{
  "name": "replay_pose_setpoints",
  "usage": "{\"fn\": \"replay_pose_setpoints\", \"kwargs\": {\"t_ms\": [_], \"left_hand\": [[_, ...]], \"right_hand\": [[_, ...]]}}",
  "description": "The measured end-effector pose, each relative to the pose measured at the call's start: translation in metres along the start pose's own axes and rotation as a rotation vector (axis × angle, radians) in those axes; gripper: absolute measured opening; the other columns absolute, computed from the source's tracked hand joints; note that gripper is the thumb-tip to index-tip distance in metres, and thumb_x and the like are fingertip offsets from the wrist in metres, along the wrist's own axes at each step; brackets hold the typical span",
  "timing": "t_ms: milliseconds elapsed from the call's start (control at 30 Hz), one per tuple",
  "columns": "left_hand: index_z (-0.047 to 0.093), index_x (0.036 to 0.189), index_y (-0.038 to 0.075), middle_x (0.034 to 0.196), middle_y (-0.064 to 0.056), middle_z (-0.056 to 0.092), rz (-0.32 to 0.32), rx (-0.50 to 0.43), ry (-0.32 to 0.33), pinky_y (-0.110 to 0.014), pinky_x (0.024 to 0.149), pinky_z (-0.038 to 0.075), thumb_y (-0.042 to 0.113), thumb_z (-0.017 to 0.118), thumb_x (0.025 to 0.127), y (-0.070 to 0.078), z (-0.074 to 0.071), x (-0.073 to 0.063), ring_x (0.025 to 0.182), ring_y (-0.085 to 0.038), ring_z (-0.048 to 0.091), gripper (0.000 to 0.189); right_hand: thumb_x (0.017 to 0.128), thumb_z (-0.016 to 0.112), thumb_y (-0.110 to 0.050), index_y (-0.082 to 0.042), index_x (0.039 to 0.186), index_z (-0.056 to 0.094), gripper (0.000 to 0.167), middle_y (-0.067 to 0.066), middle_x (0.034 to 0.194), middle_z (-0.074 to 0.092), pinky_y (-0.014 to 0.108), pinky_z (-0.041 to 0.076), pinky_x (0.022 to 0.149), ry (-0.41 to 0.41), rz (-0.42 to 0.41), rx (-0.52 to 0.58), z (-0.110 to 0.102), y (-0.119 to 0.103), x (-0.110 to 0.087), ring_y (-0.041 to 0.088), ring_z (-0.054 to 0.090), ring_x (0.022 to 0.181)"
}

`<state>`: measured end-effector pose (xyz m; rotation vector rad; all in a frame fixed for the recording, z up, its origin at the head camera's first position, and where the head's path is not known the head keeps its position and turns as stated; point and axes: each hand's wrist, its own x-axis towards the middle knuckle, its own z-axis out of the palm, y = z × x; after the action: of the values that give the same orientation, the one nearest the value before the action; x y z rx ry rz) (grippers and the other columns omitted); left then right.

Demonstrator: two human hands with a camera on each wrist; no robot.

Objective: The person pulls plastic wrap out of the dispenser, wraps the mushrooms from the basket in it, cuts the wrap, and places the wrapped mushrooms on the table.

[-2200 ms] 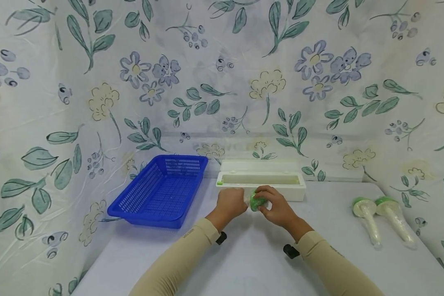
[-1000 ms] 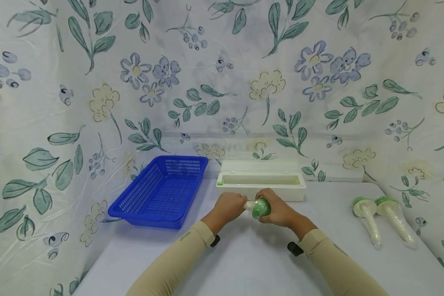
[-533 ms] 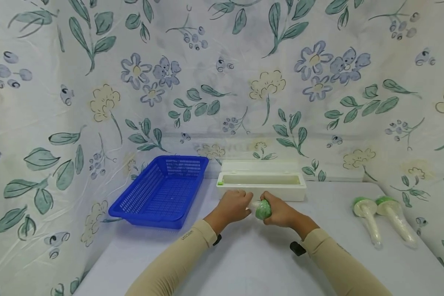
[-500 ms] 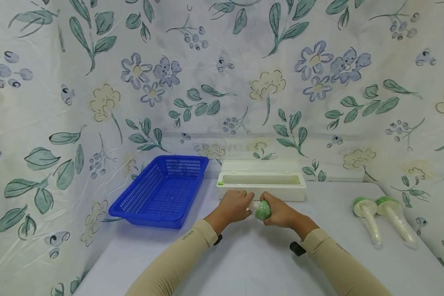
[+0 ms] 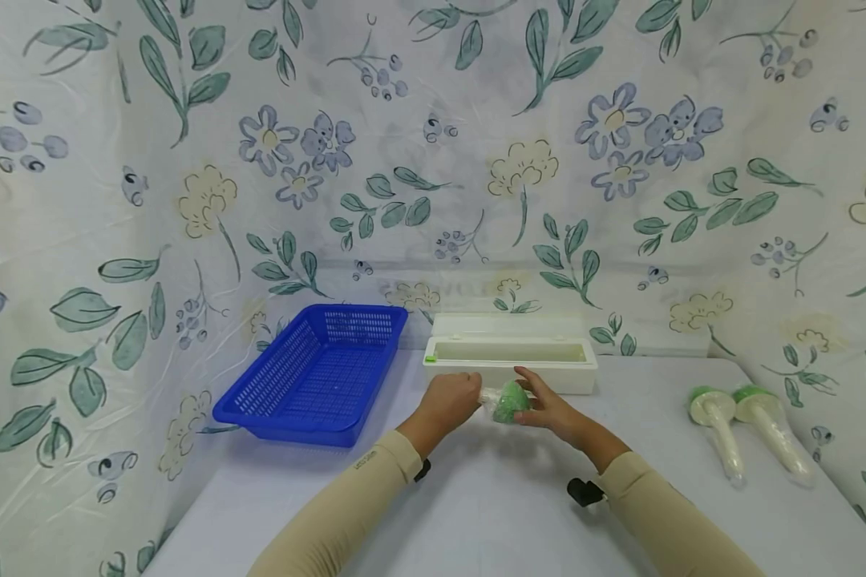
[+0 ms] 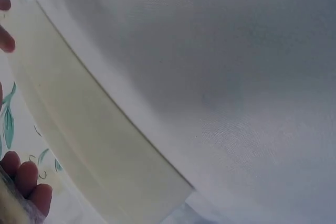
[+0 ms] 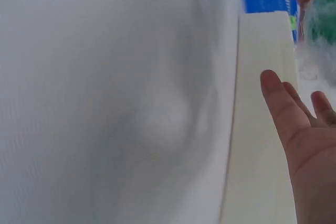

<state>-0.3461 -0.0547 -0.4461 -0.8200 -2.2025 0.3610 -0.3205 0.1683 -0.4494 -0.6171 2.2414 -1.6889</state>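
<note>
My left hand (image 5: 447, 401) grips the pale stem of an artificial-looking mushroom with a green cap (image 5: 511, 403), wrapped in clear plastic film. In the left wrist view, curled fingertips (image 6: 27, 178) close round the film-covered stem (image 6: 13, 205). The cap points right, held above the table in front of a long white box (image 5: 508, 377). My right hand (image 5: 556, 413) is beside the cap, thumb and fingers spread round its right side. In the right wrist view that hand's fingers are stretched out, apart from the wrapped green cap (image 7: 321, 22).
The white box has its lid (image 5: 505, 324) raised and a small green piece (image 5: 430, 359) at its left end. A blue perforated basket (image 5: 289, 433) stands at the left. Two film-wrapped mushrooms, one nearer (image 5: 722, 425) and another (image 5: 772, 425), lie at the right. A patterned sheet hangs behind.
Half a second ago my right hand gripped the green cap; now its fingers have spread away from it. My left hand has drawn slightly left, and its fingers have curled closer round the stem.
</note>
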Motion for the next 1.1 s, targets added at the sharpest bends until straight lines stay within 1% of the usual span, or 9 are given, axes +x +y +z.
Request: {"fn": "replay_pose_setpoints", "kwargs": {"t_ms": [100,200,367,500,667,800,900,1000,1100], "left_hand": [[0.051,0.073,0.013,0.059,0.0,0.053,-0.018,-0.018,0.009,-0.029,0.038,0.044,0.041,0.071,0.087,0.006,0.003,0.0,0.046,-0.012,0.053,0.038],[0.049,0.076,0.012,0.061,0.0,0.048,-0.008,-0.077,-0.036,-0.027,0.037,0.041,0.042,0.067,0.09,0.015,0.002,0.001,0.046,-0.012,0.049,0.037],[0.052,0.085,0.011,0.068,0.001,0.048,0.05,-0.09,-0.131,-0.027,0.042,0.043,0.038,0.064,0.091,0.025,-0.002,0.0,0.052,-0.013,0.05,0.03],[0.057,0.098,0.012,0.078,0.002,0.056,0.15,-0.061,-0.216,-0.028,0.053,0.047,0.041,0.063,0.091,0.025,-0.002,0.001,0.065,-0.014,0.057,0.03],[0.056,0.099,0.014,0.08,0.003,0.06,0.202,-0.091,-0.268,-0.029,0.057,0.047,0.043,0.062,0.093,0.025,-0.006,0.001,0.07,-0.014,0.06,0.031],[0.052,0.096,0.01,0.073,0.002,0.059,0.173,-0.134,-0.232,-0.028,0.05,0.048,0.036,0.055,0.099,0.025,-0.003,-0.001,0.061,-0.012,0.058,0.026],[0.047,0.093,0.009,0.069,0.001,0.055,0.118,-0.144,-0.192,-0.028,0.043,0.045,0.033,0.053,0.1,0.022,-0.002,-0.003,0.054,-0.013,0.055,0.025],[0.044,0.089,0.01,0.066,0.0,0.051,0.08,-0.126,-0.159,-0.029,0.041,0.043,0.03,0.055,0.1,0.019,-0.002,-0.004,0.051,-0.015,0.053,0.026],[0.042,0.087,0.01,0.065,0.0,0.049,0.061,-0.103,-0.142,-0.029,0.042,0.043,0.028,0.055,0.1,0.017,0.0,-0.005,0.051,-0.015,0.052,0.026]], "right_hand": [[0.105,0.036,-0.039,-0.014,0.153,0.014,0.059,0.022,0.155,0.017,0.058,0.04,0.098,-0.001,0.024,0.121,-0.002,0.004,0.0,0.046,0.027,0.137],[0.106,0.02,-0.047,-0.006,0.142,0.03,0.056,0.019,0.141,0.035,0.048,0.045,0.093,0.045,-0.001,0.105,0.001,0.005,0.003,0.037,0.041,0.125],[0.108,0.022,-0.035,-0.004,0.104,0.047,0.04,0.008,0.094,0.048,0.033,0.04,0.071,0.181,0.004,-0.092,0.005,0.003,0.008,0.022,0.047,0.086],[0.105,0.029,-0.025,-0.004,0.095,0.052,0.032,0.004,0.082,0.048,0.036,0.039,0.07,0.197,0.021,-0.318,0.006,0.001,0.008,0.02,0.047,0.079],[0.105,0.032,-0.024,-0.006,0.093,0.051,0.029,0.002,0.082,0.046,0.036,0.039,0.071,0.144,-0.057,-0.423,0.006,0.0,0.006,0.018,0.045,0.078],[0.106,0.036,-0.022,-0.002,0.098,0.049,0.025,0.009,0.091,0.047,0.036,0.037,0.074,0.124,-0.138,-0.287,0.004,-0.001,0.003,0.023,0.045,0.085],[0.104,0.041,-0.018,0.0,0.116,0.048,0.023,0.017,0.115,0.05,0.041,0.041,0.084,0.134,-0.154,-0.16,-0.001,0.002,0.001,0.03,0.049,0.105],[0.101,0.052,-0.017,-0.002,0.133,0.042,0.037,0.021,0.134,0.043,0.052,0.041,0.095,0.149,-0.144,-0.12,-0.006,0.004,-0.003,0.041,0.044,0.122],[0.094,0.066,-0.017,-0.002,0.137,0.039,0.053,0.019,0.135,0.042,0.058,0.035,0.101,0.143,-0.143,-0.132,-0.008,0.005,-0.004,0.043,0.04,0.127]]}}
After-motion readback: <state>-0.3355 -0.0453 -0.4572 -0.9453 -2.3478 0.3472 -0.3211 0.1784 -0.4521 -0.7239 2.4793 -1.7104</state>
